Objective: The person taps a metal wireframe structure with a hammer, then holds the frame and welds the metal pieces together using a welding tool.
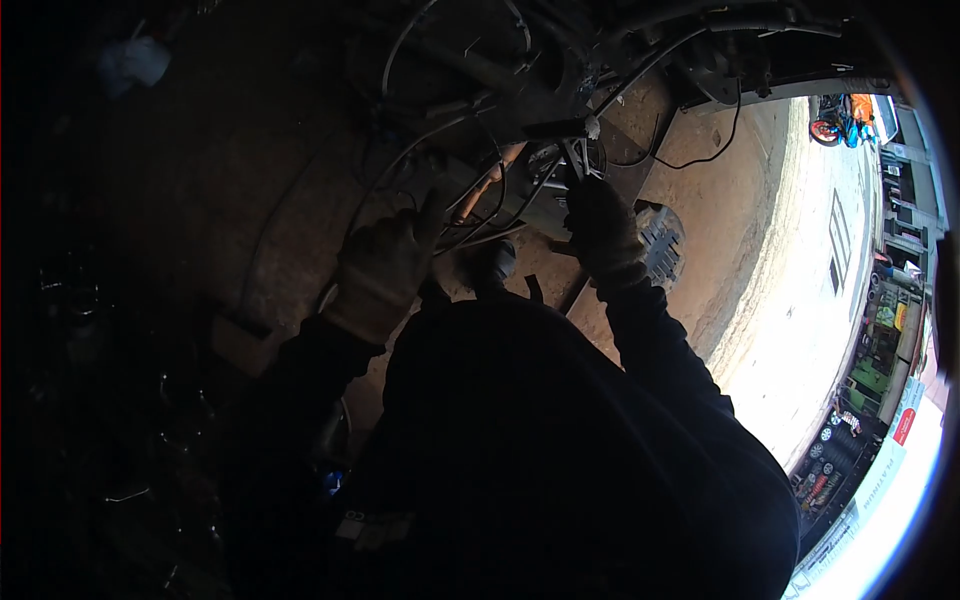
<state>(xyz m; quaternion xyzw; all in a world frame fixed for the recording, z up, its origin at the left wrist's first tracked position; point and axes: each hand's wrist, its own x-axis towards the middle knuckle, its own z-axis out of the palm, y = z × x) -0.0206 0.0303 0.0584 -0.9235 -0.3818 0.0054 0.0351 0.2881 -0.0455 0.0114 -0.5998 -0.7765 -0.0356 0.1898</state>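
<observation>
My right hand (603,228), in a work glove, is closed around a tool that looks like pliers (574,160). The two metal jaws point up at a dark bar with a pale, worn end (592,128). My left hand (382,268), also gloved, is to the left beside thin dark cables (395,165). One finger stretches up toward the cables, the others are partly bent, and I see nothing held in it. Between the hands, an orange-brown bar (488,184) lies slanted behind the cables. Deep shadow hides much of the detail.
Dark framework with looping cables (690,35) spans the top. A ribbed grey piece (660,245) rests on the brown ground by my right wrist. A flat block (238,338) lies at left. Sunlit road (800,300), a parked motorcycle (835,122) and shopfronts are on the right.
</observation>
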